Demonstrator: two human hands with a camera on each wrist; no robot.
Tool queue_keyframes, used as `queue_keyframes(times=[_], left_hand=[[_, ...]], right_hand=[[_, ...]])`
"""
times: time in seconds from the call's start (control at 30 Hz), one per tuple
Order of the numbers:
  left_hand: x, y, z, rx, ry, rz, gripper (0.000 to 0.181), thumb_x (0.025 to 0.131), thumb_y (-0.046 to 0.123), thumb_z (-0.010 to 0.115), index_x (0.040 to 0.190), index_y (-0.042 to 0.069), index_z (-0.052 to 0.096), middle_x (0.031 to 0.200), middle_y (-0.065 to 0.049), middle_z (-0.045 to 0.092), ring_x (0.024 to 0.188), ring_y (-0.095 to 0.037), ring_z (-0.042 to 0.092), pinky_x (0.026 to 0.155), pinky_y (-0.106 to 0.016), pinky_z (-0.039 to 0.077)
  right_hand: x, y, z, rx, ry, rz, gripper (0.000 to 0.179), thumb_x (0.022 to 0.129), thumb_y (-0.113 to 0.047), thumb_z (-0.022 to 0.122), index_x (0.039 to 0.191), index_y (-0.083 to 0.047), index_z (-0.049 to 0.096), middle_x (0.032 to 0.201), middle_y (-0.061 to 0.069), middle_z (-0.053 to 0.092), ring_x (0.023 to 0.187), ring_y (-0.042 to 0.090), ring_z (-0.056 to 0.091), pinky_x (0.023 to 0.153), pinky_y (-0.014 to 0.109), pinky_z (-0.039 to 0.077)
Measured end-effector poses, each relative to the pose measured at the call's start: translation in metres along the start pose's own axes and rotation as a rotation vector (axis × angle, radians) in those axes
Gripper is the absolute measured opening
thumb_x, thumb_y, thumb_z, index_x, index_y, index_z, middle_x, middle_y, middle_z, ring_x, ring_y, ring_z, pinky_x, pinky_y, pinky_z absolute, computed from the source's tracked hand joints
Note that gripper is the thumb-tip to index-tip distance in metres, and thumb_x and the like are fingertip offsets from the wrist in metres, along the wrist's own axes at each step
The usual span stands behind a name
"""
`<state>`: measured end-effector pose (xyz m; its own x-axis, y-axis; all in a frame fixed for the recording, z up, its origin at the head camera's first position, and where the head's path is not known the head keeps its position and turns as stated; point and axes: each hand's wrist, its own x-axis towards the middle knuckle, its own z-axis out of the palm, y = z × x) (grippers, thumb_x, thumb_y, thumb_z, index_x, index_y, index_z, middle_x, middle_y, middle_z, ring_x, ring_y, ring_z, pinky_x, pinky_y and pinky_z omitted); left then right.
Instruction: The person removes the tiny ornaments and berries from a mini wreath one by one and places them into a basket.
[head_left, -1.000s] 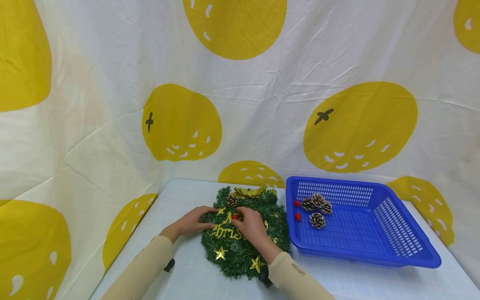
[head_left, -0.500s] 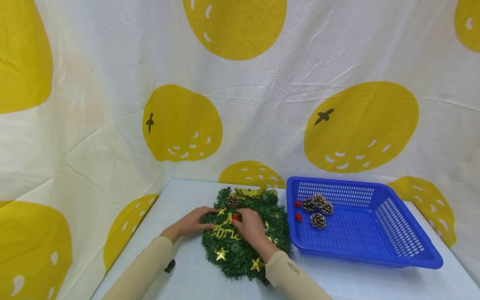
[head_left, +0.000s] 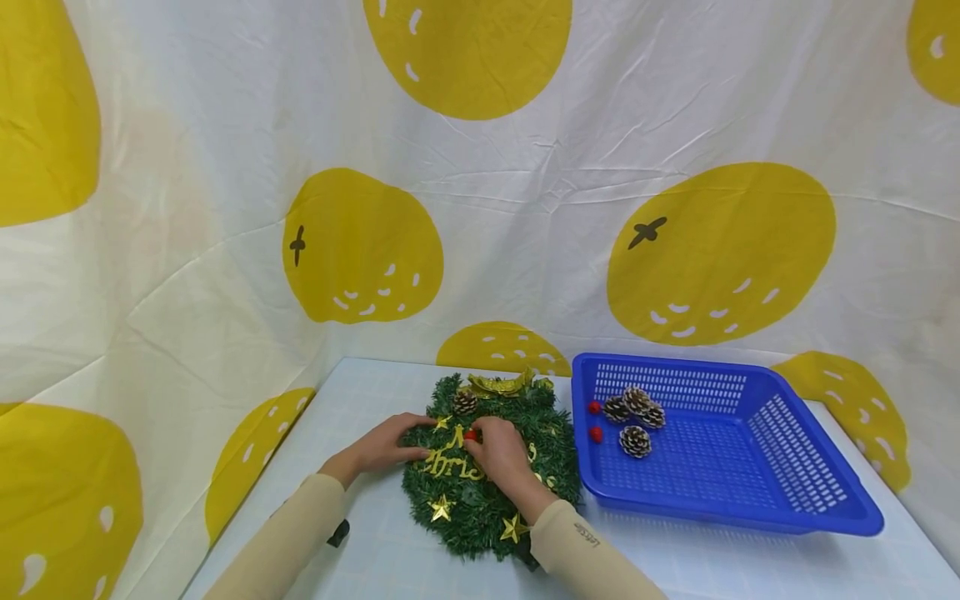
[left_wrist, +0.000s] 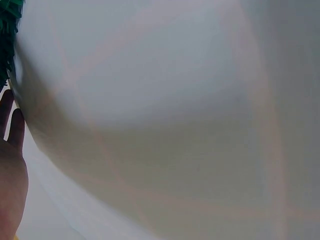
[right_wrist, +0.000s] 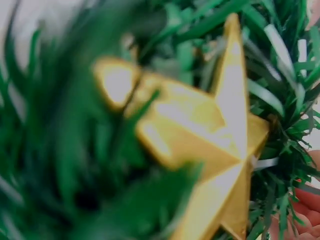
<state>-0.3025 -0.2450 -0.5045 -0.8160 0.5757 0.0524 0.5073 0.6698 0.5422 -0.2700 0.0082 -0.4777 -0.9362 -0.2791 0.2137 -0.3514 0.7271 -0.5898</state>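
Note:
A round green tinsel wreath [head_left: 468,521] lies on the table, bearing gold lettering [head_left: 450,465], gold stars [head_left: 441,507], a pine cone [head_left: 465,402] and a gold bow [head_left: 501,384]. My left hand [head_left: 384,443] rests on its left side, thumb and fingers spread; the left wrist view shows straight fingers at the green edge. Over the middle, my right hand [head_left: 504,457] pinches a small red ball [head_left: 471,435] beside the lettering, which it partly hides. One gold star [right_wrist: 230,155] fills the right wrist view, with red between fingertips at the right edge.
A blue plastic basket [head_left: 712,512] stands right of the wreath. Inside are several pine cones [head_left: 635,442] and two red balls [head_left: 596,434]. A small dark object [head_left: 339,533] lies near my left forearm. Fruit-printed cloth [head_left: 525,250] hangs behind the table.
My right hand has shifted very slightly at the red ball, its forearm a little lower. The left hand stays in place on the wreath.

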Motion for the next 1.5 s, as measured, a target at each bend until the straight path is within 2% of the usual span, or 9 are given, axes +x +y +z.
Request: queue_keyframes(times=[0.17, 0.37, 0.5, 0.67, 0.77, 0.9, 1.2, 1.33, 1.5], left_hand=[[0.001, -0.001, -0.001, 0.006, -0.004, -0.001, 0.060, 0.094, 0.044, 0.064, 0.142, 0.011, 0.050, 0.141, -0.010, 0.051, 0.132, -0.033, 0.044, 0.108, -0.053, 0.035], [0.001, -0.003, -0.001, 0.008, -0.002, 0.006, 0.061, 0.094, 0.046, 0.063, 0.142, 0.011, 0.051, 0.141, -0.010, 0.052, 0.132, -0.033, 0.045, 0.108, -0.053, 0.036], [0.000, -0.002, 0.000, 0.005, -0.001, 0.006, 0.061, 0.094, 0.045, 0.063, 0.142, 0.010, 0.051, 0.141, -0.011, 0.051, 0.132, -0.034, 0.044, 0.108, -0.055, 0.035], [0.000, -0.001, 0.000, 0.011, 0.002, 0.010, 0.060, 0.094, 0.044, 0.064, 0.141, 0.009, 0.051, 0.141, -0.012, 0.051, 0.132, -0.034, 0.045, 0.109, -0.055, 0.035], [0.001, -0.001, -0.001, 0.011, 0.000, 0.012, 0.060, 0.094, 0.044, 0.064, 0.142, 0.009, 0.051, 0.141, -0.012, 0.051, 0.132, -0.034, 0.044, 0.109, -0.055, 0.034], [0.000, -0.001, -0.002, 0.008, -0.004, 0.013, 0.060, 0.094, 0.043, 0.064, 0.142, 0.009, 0.051, 0.141, -0.013, 0.051, 0.132, -0.035, 0.044, 0.109, -0.055, 0.034], [-0.002, 0.000, -0.002, 0.004, -0.008, 0.006, 0.059, 0.094, 0.042, 0.064, 0.142, 0.009, 0.050, 0.141, -0.013, 0.050, 0.132, -0.036, 0.043, 0.108, -0.055, 0.034], [-0.002, 0.001, -0.002, 0.000, -0.010, 0.009, 0.059, 0.094, 0.042, 0.064, 0.142, 0.008, 0.050, 0.141, -0.013, 0.051, 0.132, -0.035, 0.044, 0.109, -0.055, 0.034], [-0.002, 0.001, -0.002, 0.002, -0.007, 0.010, 0.060, 0.094, 0.042, 0.064, 0.142, 0.008, 0.050, 0.141, -0.013, 0.051, 0.132, -0.036, 0.044, 0.108, -0.056, 0.035]], right_hand=[[-0.001, 0.000, -0.001, 0.013, 0.012, -0.007, 0.022, 0.089, -0.019, 0.074, 0.105, -0.004, 0.073, 0.090, 0.008, 0.069, 0.058, 0.008, 0.055, 0.049, 0.025, 0.046], [-0.001, 0.001, -0.006, 0.096, 0.012, -0.011, 0.015, 0.091, -0.017, 0.072, 0.099, -0.005, 0.072, 0.086, 0.005, 0.068, 0.051, 0.006, 0.052, 0.044, 0.024, 0.044], [-0.003, 0.000, -0.014, 0.133, 0.023, -0.007, 0.021, 0.091, -0.016, 0.072, 0.106, -0.002, 0.069, 0.083, 0.006, 0.067, 0.049, 0.006, 0.050, 0.043, 0.024, 0.042], [-0.003, -0.003, -0.031, 0.144, 0.061, -0.016, 0.032, 0.091, -0.016, 0.070, 0.118, 0.002, 0.064, 0.089, 0.010, 0.067, 0.058, 0.012, 0.056, 0.051, 0.027, 0.046], [-0.001, -0.005, -0.043, 0.170, 0.078, -0.007, 0.033, 0.092, -0.016, 0.069, 0.120, 0.001, 0.063, 0.100, 0.013, 0.068, 0.075, 0.019, 0.064, 0.061, 0.031, 0.051], [0.004, -0.007, -0.061, 0.197, 0.099, 0.012, 0.034, 0.093, -0.017, 0.069, 0.122, -0.001, 0.063, 0.108, 0.015, 0.069, 0.092, 0.027, 0.067, 0.071, 0.036, 0.056], [0.021, -0.007, -0.104, 0.193, 0.158, 0.045, 0.041, 0.093, -0.022, 0.069, 0.128, -0.002, 0.063, 0.113, 0.014, 0.070, 0.100, 0.028, 0.068, 0.080, 0.042, 0.056], [0.024, -0.004, -0.123, 0.242, 0.216, 0.082, 0.039, 0.093, -0.026, 0.069, 0.126, -0.005, 0.066, 0.112, 0.012, 0.071, 0.101, 0.026, 0.068, 0.082, 0.042, 0.056], [0.025, 0.001, -0.143, 0.308, 0.278, 0.096, 0.041, 0.094, -0.027, 0.068, 0.128, -0.004, 0.064, 0.116, 0.015, 0.069, 0.105, 0.028, 0.067, 0.085, 0.044, 0.055]])
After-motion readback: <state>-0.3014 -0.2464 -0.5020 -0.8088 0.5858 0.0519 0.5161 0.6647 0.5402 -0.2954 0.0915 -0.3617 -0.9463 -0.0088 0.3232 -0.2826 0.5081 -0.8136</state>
